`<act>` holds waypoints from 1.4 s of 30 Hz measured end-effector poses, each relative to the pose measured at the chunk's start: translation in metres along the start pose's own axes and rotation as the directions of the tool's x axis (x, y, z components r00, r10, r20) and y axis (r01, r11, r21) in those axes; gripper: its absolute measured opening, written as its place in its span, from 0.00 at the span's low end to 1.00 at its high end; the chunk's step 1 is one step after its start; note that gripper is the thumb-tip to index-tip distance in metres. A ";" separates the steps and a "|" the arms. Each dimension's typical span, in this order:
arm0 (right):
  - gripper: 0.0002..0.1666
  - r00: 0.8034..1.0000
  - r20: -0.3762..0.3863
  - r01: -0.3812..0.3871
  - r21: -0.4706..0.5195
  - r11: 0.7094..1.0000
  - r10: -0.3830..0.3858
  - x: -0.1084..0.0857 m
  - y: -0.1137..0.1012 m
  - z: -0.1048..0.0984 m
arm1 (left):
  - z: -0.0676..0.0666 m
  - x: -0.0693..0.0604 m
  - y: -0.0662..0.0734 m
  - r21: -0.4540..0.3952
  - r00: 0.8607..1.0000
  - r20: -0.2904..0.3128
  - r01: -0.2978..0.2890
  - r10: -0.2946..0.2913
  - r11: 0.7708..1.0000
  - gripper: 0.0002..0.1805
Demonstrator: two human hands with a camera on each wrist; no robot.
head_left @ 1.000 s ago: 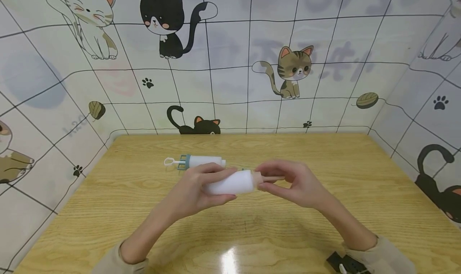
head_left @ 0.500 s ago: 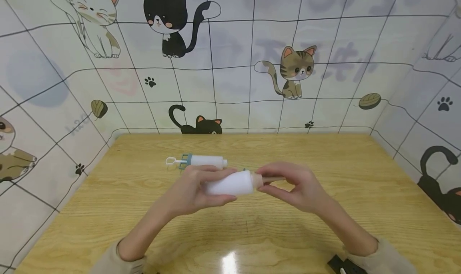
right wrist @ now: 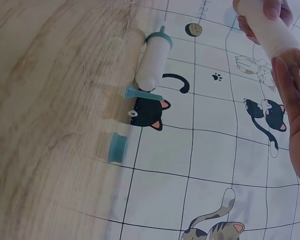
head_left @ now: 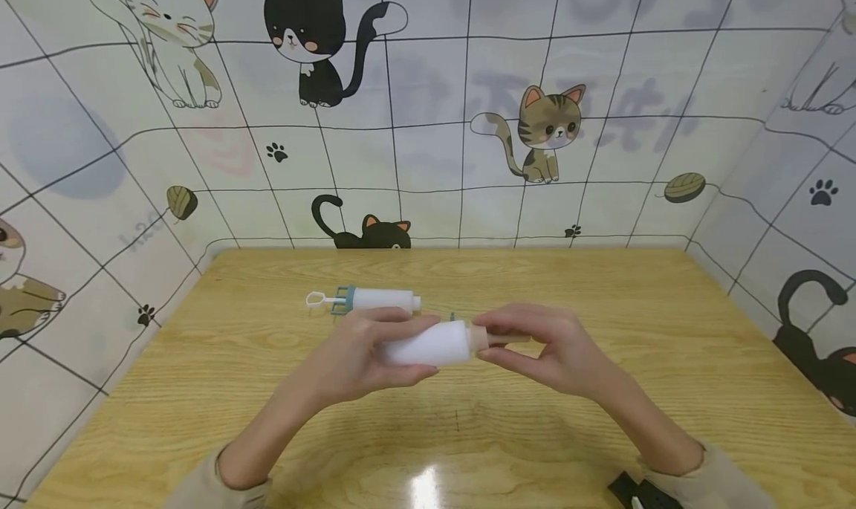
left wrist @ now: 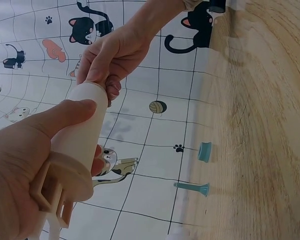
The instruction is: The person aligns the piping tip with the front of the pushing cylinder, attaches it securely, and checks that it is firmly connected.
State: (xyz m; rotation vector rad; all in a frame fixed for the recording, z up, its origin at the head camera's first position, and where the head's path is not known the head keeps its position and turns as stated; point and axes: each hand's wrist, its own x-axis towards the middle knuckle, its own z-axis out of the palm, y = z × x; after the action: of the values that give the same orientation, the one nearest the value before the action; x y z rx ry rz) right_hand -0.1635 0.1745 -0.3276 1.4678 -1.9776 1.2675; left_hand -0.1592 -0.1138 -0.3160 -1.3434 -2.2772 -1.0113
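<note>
A white cylinder lies sideways in the left hand, whose thumb and fingers curl round it above the table. In the left wrist view the cylinder has a beige collar with frame-like loops at its near end. The right hand pinches the beige end piece at the cylinder's right end, and a thin beige stem points from it toward the palm. In the right wrist view the right hand covers part of that piece.
Behind the left hand lies another white cylinder with a teal collar and white looped handle. A teal spool and a teal stemmed piece stand on the table. Something black is by the right sleeve.
The cylinder's right end and the beige piece have dipped slightly. Both hands keep their hold, and the head view has shifted slightly.
</note>
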 end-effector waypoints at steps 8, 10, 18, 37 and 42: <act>0.19 0.998 0.034 -0.045 0.026 0.999 0.044 -0.002 -0.001 -0.001 | 0.001 0.000 0.002 0.036 1.000 -0.010 -0.011 0.011 0.999 0.28; 0.18 0.996 0.052 -0.078 0.073 0.994 0.074 -0.002 -0.002 -0.001 | 0.002 0.000 0.002 0.037 0.999 -0.024 -0.021 0.022 0.999 0.27; 0.15 0.987 0.095 -0.145 0.154 0.977 0.131 -0.002 -0.003 0.002 | -0.002 0.000 0.005 0.060 0.999 -0.031 -0.034 0.036 0.998 0.28; 0.15 0.972 0.157 0.192 -0.123 0.974 -0.173 0.003 -0.014 0.012 | -0.015 0.000 -0.005 -0.199 0.979 0.192 0.110 -0.071 0.974 0.23; 0.12 0.961 0.183 0.246 -0.218 0.944 -0.208 0.004 -0.017 0.012 | -0.014 -0.002 -0.011 -0.308 0.958 0.256 0.206 -0.128 0.929 0.23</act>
State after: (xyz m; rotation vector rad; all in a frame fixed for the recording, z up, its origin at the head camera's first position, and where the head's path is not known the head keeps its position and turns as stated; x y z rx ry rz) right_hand -0.1472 0.1615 -0.3236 1.6584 -1.9101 0.8070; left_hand -0.1690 -0.1286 -0.3114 -1.4816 -2.5123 -1.4165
